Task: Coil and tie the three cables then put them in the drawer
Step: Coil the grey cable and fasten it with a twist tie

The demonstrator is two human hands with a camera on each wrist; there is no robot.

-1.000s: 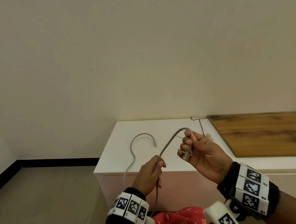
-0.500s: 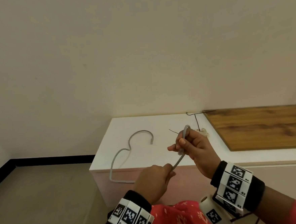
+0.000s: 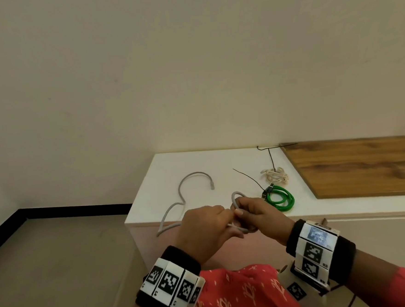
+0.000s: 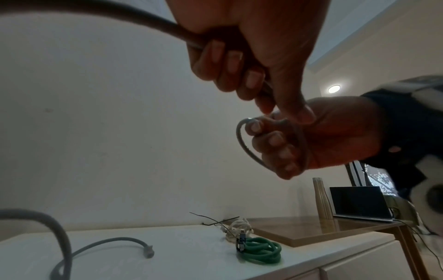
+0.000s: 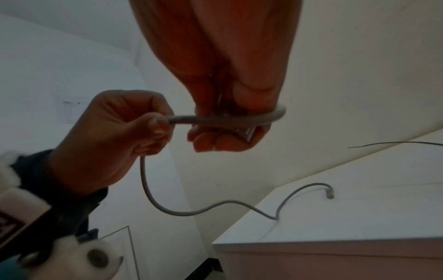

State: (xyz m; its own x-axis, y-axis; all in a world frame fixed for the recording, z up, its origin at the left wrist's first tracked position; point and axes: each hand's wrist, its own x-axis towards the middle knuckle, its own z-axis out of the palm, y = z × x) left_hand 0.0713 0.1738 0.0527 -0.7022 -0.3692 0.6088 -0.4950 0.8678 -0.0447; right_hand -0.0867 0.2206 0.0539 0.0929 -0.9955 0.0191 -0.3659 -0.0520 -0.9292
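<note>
Left hand [image 3: 203, 225]: fingers curled round the grey cable [image 3: 181, 195], gripping it just beside the right hand.
Right hand [image 3: 257, 215]: fingers closed round a small loop of the same cable, its near plug held in the palm.
Grey cable: ran from both hands over the front edge of the white surface [image 3: 205, 167], its far plug lying on top.
Green cable [image 3: 280, 199]: coiled and tied, lying on the surface near the right hand.
Beige cable [image 3: 275, 175]: bundled, just behind the green one.
Wooden board [image 3: 365, 163]: right of the cables.
</note>
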